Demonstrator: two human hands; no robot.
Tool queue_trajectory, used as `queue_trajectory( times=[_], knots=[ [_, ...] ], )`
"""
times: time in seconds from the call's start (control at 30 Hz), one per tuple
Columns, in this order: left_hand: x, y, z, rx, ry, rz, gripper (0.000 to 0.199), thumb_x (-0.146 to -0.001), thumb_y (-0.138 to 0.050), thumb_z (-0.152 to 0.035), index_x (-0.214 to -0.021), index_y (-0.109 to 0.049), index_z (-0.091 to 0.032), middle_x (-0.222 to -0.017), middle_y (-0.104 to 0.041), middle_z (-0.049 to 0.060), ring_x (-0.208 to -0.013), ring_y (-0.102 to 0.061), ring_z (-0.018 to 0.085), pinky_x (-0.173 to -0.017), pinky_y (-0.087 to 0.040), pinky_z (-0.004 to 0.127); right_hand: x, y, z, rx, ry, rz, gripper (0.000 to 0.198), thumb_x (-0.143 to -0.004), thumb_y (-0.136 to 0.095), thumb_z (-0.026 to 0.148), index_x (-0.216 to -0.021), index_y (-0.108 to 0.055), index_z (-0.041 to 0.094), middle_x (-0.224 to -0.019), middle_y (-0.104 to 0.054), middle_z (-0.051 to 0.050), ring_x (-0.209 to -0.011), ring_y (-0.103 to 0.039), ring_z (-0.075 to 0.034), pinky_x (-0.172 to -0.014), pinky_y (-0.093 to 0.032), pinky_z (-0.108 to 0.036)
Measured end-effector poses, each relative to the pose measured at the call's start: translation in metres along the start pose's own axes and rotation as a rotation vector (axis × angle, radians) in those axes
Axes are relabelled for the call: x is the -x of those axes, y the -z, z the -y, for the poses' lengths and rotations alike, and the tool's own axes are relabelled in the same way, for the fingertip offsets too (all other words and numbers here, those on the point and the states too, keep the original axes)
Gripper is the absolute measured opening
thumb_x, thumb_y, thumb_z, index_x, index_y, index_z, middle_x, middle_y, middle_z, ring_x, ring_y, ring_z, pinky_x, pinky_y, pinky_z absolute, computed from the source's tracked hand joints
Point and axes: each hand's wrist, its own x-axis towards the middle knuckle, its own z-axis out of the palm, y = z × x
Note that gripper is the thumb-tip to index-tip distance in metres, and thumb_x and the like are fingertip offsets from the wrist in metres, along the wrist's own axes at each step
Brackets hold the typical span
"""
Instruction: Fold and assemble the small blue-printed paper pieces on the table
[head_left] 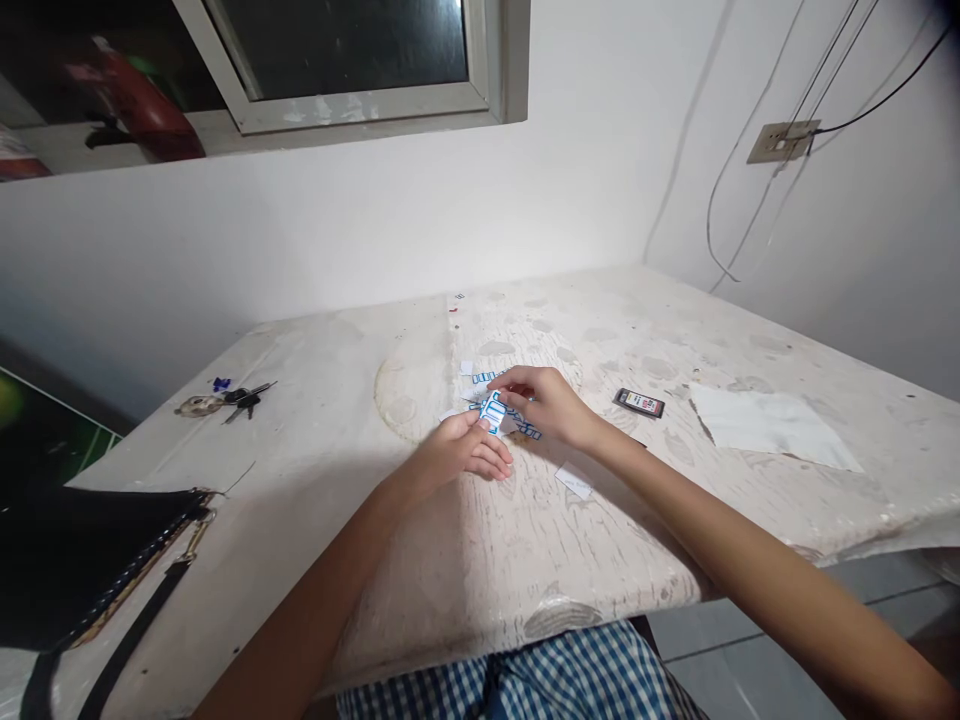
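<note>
My left hand [459, 448] holds a small white piece of paper with blue markings [492, 411], pinched between thumb and fingers above the table. From the right, my right hand [550, 398] reaches in with its fingers closed at the upper edge of that same piece. Under and around both hands lie several similar blue-and-white pieces [531, 432], partly covered by the fingers. A plain white scrap [466, 368] rests just beyond them. Nearer to me is a white slip with faint print [574, 480].
On the covered table [420, 580], a dark card-like item [639, 403] and a white sheet [772, 428] lie to the right. Keys [244, 400] and a black bag with a strap [97, 560] are at the left. A wall socket with cables [784, 141] is at upper right.
</note>
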Motion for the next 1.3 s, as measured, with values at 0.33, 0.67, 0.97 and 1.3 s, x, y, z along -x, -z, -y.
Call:
queue_trajectory(
  times=[0.33,0.67,0.97,1.3],
  knots=[
    [0.003,-0.001,0.000,0.068,-0.057,0.080,0.037,-0.082,-0.056,-0.038,-0.108,-0.046,-0.014,-0.073,-0.067,0.010,-0.066,-0.068,0.022,-0.065,-0.052,0.034,0.003,0.001,0.009,0.018,0.091,0.069,0.025,-0.081,-0.047,0.004,-0.091,-0.067,0.014,-0.090,-0.063,-0.006,-0.079,-0.057,-0.014,-0.070,-0.043,-0.028],
    [0.003,0.002,0.004,0.060,-0.096,0.120,0.040,-0.077,-0.063,-0.030,-0.110,-0.048,-0.014,-0.082,-0.068,0.010,-0.076,-0.069,0.024,-0.074,-0.052,0.036,0.005,-0.001,0.009,0.026,0.090,0.080,0.025,-0.081,-0.046,0.004,-0.093,-0.067,0.013,-0.088,-0.058,-0.007,-0.076,-0.054,-0.013,-0.071,-0.043,-0.028],
    [0.003,-0.002,0.000,0.035,-0.073,0.081,0.038,-0.076,-0.064,-0.029,-0.106,-0.047,-0.012,-0.076,-0.067,0.009,-0.070,-0.068,0.022,-0.070,-0.052,0.035,0.005,-0.007,0.005,-0.098,-0.051,0.104,0.023,-0.082,-0.048,0.013,-0.098,-0.064,0.013,-0.093,-0.061,-0.008,-0.081,-0.055,-0.015,-0.073,-0.044,-0.030],
    [0.001,0.001,0.004,0.069,-0.103,0.087,0.042,-0.073,-0.067,-0.035,-0.105,-0.049,-0.014,-0.077,-0.068,0.009,-0.069,-0.068,0.022,-0.068,-0.052,0.034,0.003,-0.005,0.009,-0.309,-0.242,0.121,0.021,-0.079,-0.051,0.016,-0.096,-0.062,0.010,-0.062,-0.053,0.000,-0.056,-0.047,-0.011,-0.057,-0.041,-0.026]
  ],
)
